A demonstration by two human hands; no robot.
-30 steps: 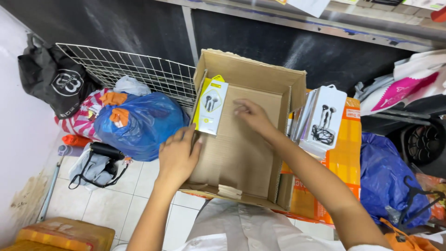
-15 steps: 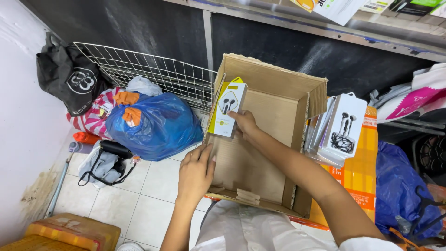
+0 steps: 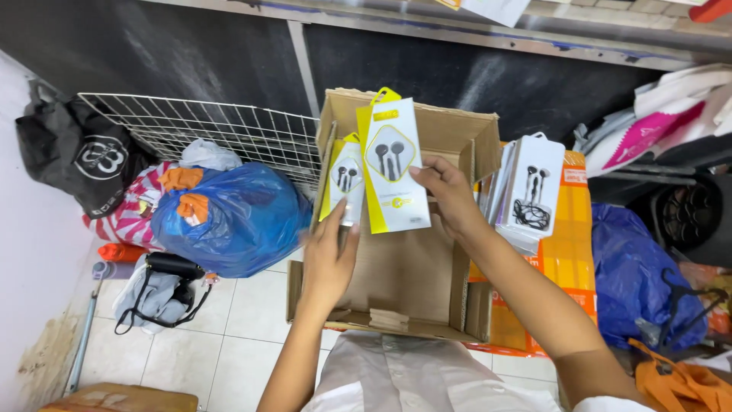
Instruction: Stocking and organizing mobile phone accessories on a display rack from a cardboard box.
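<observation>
We see the right hand (image 3: 450, 200) pinching an upright earphone pack (image 3: 393, 166) over the box (image 3: 415, 267); the left hand (image 3: 329, 259), just left, grips a second pack (image 3: 345, 179), also upright.

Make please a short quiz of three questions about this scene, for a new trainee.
1. True or false: the right hand holds an earphone pack upright over the cardboard box.
2. What does the left hand touch: A) blue plastic bag B) second earphone pack C) wire grid?
3. On which side of the box, in the picture, is the stack of white earphone packs?

Key: 1 true; 2 B; 3 right.
</observation>
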